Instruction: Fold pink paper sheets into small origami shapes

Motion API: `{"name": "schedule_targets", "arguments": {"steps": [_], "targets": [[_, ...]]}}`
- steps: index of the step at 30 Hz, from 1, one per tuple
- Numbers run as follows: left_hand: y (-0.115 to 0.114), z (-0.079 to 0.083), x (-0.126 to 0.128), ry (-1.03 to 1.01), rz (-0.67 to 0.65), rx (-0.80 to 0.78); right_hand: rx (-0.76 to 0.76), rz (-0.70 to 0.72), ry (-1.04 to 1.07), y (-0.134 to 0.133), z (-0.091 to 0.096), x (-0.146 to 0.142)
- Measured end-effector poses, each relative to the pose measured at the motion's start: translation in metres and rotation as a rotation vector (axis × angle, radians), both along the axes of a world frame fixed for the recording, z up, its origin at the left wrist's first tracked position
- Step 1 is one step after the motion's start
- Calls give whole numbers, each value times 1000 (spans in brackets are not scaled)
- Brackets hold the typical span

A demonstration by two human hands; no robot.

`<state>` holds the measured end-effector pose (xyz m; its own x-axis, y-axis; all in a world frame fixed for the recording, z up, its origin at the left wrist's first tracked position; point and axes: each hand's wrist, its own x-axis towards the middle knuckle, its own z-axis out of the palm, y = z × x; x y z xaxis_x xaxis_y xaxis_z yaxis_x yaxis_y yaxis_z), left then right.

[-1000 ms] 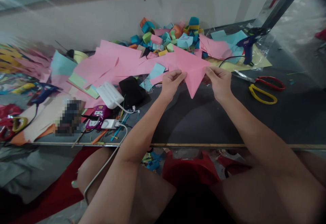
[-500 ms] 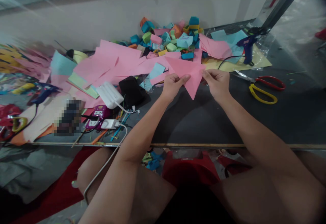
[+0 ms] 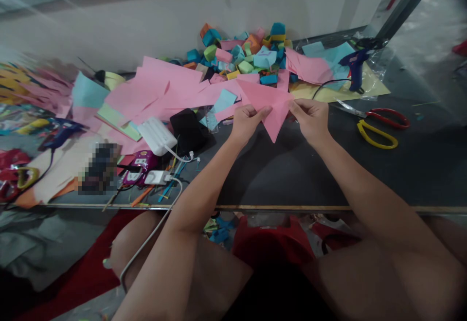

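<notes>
A folded pink sheet of paper (image 3: 270, 104), roughly a triangle with one point toward me, is held just above the dark table (image 3: 277, 175). My left hand (image 3: 248, 122) pinches its left side, thumb lying on top. At the right corner, my right hand (image 3: 311, 117) grips the paper between thumb and curled fingers. The fingers beneath the sheet are partly hidden. Behind it lies a heap of small folded paper boxes (image 3: 245, 58) in blue, green, pink and orange. Scissors (image 3: 379, 122) with one red and one yellow handle rest to the right of my right hand.
Pink sheets (image 3: 164, 82) spread over the left back. A blue glue gun (image 3: 354, 68) stands at the right back, another glue gun (image 3: 62, 131) at far left. A white power strip (image 3: 156, 136), black pouch (image 3: 188, 130) and plugged charger (image 3: 156, 177) with cable lie left of my forearm.
The lower point of the pink paper has shifted slightly to the left. Both hands keep their grip in nearly the same place.
</notes>
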<state>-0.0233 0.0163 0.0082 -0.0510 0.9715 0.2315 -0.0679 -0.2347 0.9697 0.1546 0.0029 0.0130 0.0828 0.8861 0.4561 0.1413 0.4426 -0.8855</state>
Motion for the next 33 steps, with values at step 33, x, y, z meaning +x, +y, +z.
{"name": "schedule_targets", "arguments": {"steps": [33], "targets": [[17, -12, -13, -154, 91, -26, -79, -5, -4, 8, -12, 6]]}}
